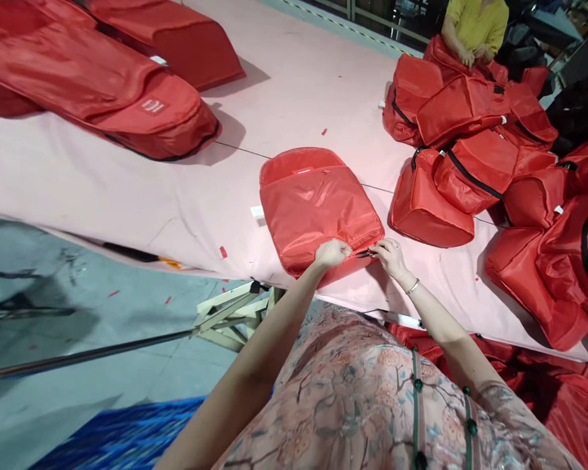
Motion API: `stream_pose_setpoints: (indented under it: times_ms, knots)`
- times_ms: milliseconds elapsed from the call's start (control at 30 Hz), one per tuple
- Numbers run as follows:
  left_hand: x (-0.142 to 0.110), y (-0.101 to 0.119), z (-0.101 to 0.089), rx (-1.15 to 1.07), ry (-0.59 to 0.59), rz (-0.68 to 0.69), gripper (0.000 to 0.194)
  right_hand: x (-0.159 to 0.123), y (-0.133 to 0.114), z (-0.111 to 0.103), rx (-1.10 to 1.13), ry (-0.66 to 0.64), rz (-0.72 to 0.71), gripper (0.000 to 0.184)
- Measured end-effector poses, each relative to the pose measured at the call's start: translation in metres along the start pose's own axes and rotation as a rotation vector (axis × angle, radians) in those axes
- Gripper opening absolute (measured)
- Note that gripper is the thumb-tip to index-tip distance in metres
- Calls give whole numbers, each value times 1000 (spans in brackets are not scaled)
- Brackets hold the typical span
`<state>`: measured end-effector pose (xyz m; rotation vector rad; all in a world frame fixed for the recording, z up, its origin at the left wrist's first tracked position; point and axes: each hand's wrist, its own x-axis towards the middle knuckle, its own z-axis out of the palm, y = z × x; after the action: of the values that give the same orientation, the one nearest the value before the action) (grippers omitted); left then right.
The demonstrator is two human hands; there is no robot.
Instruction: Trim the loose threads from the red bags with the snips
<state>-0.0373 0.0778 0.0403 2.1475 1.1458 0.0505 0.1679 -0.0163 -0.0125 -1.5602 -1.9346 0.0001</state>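
A red fabric bag [318,202] lies flat on the pink-covered table in front of me, with a white tag [257,212] sticking out on its left side. My left hand [333,253] is closed on the bag's near edge, its fingers pinching the fabric by the seam. Just to the right, my right hand [388,254] holds small dark thread snips [366,254], their blades pointing left along that edge. Whether a thread lies between the blades is too small to tell.
Red bags [460,111] with black zips are heaped on the right, where a person in a yellow top [477,26] handles one. More red bags [142,104] lie at the upper left. Red scraps dot the table cover [294,85]. A metal frame [235,320] stands below the near edge.
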Motion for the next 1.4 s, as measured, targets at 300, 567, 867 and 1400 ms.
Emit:
stream_pose_setpoints:
  times_ms: [300,567,867,1400]
  knots:
    - [4,-2,3,-61,45,-64,15,17,1,5,13,-39,-81,20]
    - [4,-6,8,-88,91,-39,18,20,6,4,14,-91,-141,19]
    - [3,-7,11,-82,103,-38,19,23,6,5,-1,-83,-191,22]
    - [-39,-16,41,177,423,147,31,-6,-27,-26,567,362,512,20]
